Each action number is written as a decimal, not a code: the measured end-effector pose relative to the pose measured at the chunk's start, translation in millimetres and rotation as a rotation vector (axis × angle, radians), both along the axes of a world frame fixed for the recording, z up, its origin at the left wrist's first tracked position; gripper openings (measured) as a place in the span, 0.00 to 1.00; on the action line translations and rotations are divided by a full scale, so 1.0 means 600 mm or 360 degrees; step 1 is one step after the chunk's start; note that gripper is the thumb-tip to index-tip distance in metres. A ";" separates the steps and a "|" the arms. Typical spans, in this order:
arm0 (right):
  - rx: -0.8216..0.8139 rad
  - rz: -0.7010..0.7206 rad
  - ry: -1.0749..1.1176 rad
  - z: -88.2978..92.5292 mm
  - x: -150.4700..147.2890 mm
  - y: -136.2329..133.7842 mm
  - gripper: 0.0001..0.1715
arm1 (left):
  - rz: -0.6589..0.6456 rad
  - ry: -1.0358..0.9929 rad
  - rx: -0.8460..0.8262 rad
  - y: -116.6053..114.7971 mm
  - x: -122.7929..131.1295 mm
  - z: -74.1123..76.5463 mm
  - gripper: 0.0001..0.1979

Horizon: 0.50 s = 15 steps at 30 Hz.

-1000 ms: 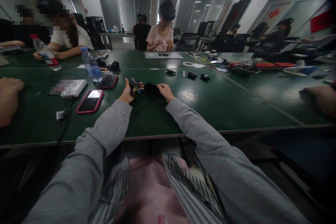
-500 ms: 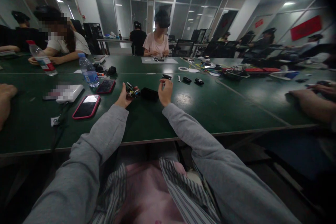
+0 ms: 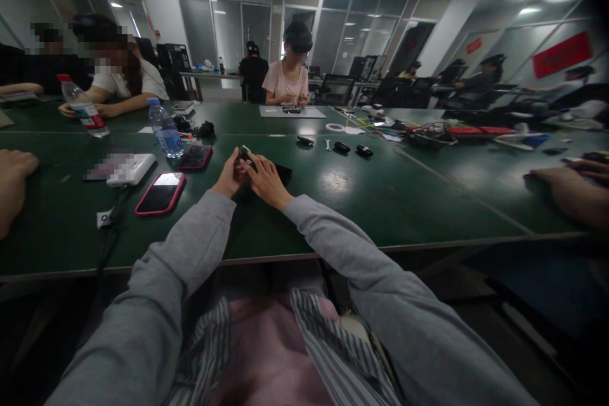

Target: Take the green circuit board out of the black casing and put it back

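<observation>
Handling board [image 3: 244,151] over green table [image 3: 361,209], mostly screened from view.
Grasping board in left hand [image 3: 229,179]. Laying right hand [image 3: 268,181] across, touching or just beside board; unable to make out whether also gripping with right. Seeing black case [image 3: 285,172] just beyond right hand, partly covered. Noting pink-edged phone [image 3: 160,194] on table to left of left hand, with second phone [image 3: 195,157] and bottle [image 3: 166,133] farther back.

Right of the black case [image 3: 285,172], green tabletop [image 3: 380,203] lies open — a wrench [image 3: 327,145] and black pieces [image 3: 341,148] edge its far side — but pink-rimmed phones [image 3: 160,193] and a blue-capped bottle [image 3: 167,133] block passage left of the left hand [image 3: 229,176]
</observation>
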State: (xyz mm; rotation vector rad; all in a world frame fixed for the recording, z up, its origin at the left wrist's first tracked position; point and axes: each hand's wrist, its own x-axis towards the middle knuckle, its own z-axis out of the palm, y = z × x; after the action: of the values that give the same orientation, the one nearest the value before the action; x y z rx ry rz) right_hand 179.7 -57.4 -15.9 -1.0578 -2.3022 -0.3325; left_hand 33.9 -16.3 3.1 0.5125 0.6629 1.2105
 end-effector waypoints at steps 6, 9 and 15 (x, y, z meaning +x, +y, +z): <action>-0.0121 0.0034 0.0444 0.006 0.020 0.022 0.42 | -0.0046 0.0005 0.0165 -0.017 0.007 0.022 0.25; -0.0160 0.0064 0.0567 0.008 0.033 0.032 0.45 | -0.0118 -0.0011 0.0231 -0.024 0.006 0.030 0.26; -0.0219 0.0046 0.0844 0.002 0.055 0.059 0.43 | -0.0197 -0.0012 0.0330 -0.033 0.005 0.035 0.22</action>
State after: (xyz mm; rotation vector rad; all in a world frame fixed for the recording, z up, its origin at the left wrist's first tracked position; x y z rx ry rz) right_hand 212.9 -21.9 -15.0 -1.0285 -1.8763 0.1135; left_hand 36.7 -36.0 23.8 0.7119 0.4936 1.1692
